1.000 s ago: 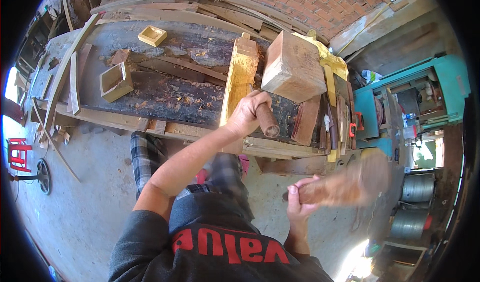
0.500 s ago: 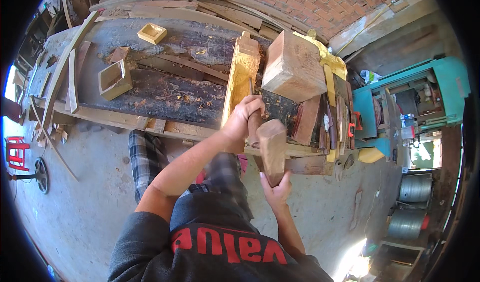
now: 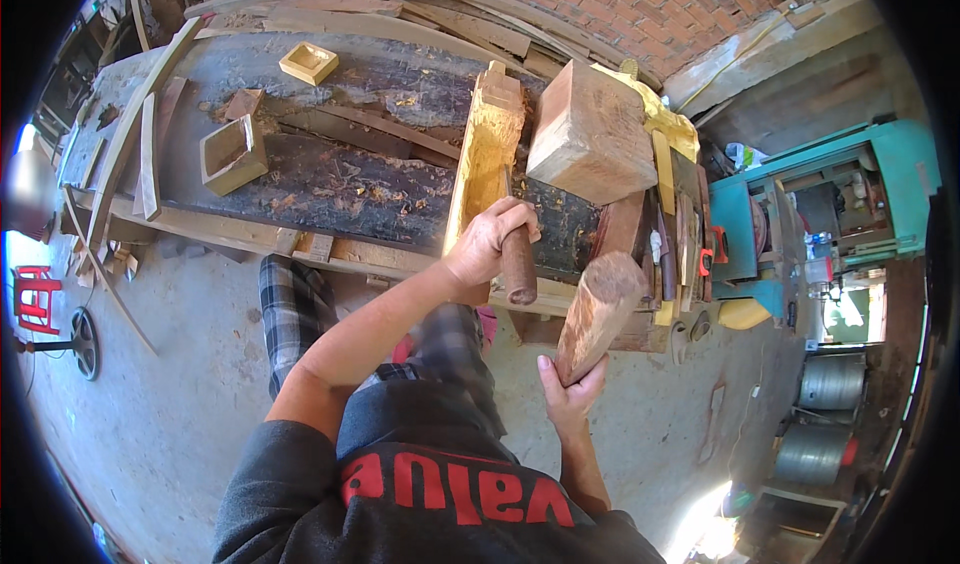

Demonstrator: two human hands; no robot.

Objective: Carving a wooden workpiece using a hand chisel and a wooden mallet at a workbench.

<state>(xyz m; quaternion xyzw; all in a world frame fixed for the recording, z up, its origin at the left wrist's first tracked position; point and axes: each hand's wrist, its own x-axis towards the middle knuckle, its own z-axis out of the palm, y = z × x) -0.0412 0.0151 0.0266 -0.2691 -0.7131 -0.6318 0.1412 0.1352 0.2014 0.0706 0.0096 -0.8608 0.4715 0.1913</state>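
Observation:
My left hand [image 3: 492,242] is wrapped round the wooden handle of a chisel [image 3: 519,267], whose upper end points back toward me. The blade reaches into a long hollowed yellow wood piece [image 3: 488,144] lying across the bench; its tip is hard to make out. My right hand [image 3: 573,392] grips the lower end of a thick wooden mallet [image 3: 598,314], held up to the right of the chisel handle and apart from it. Beside the yellow piece stands a large square wood block [image 3: 590,134].
The dark, rough workbench [image 3: 350,194] carries a small wooden box [image 3: 234,157], a smaller tray [image 3: 309,63] and wood strips [image 3: 150,159]. Several hand tools [image 3: 668,259] lie at its right end. A teal machine [image 3: 745,229] stands further right, a red stool [image 3: 37,299] at far left.
The mallet has swung away to the right from the chisel handle, with my right hand moving slightly right. My left hand stays on the chisel, whose handle now shows more clearly.

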